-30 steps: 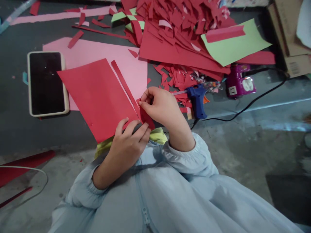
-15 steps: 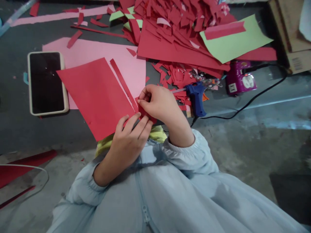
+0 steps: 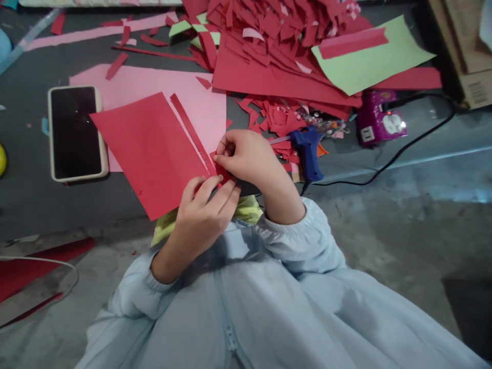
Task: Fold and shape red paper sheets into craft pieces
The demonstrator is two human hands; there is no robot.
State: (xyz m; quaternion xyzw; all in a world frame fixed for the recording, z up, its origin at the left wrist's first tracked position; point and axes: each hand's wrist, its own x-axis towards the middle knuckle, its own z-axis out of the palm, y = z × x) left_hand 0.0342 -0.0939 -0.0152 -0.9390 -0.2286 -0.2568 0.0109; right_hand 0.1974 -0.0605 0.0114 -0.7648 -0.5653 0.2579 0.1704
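My right hand [image 3: 248, 156] is closed in a pinch at the edge of a small red paper piece [image 3: 226, 177]. That piece is partly hidden under both hands. My left hand [image 3: 207, 205] lies with its fingers spread, fingertips pressing on the red paper beside the right hand. A large red paper sheet [image 3: 149, 154] stretches left from my left fingers, overlapping a pink sheet [image 3: 203, 107]. Along its right side, a narrow red paper strip [image 3: 188, 123] runs down towards my fingers, a thin gap separating it from the sheet.
A phone [image 3: 76, 133] lies at the left. Red scraps [image 3: 277, 25] are heaped at the back beside a green sheet [image 3: 369, 61]. A blue glue gun [image 3: 307, 151] and a purple box [image 3: 380, 120] with a black cable [image 3: 369, 179] sit right of my hands.
The view has shifted slightly. Both hands keep nearly the same pose at the red paper, and the sheet and strip look unmoved.
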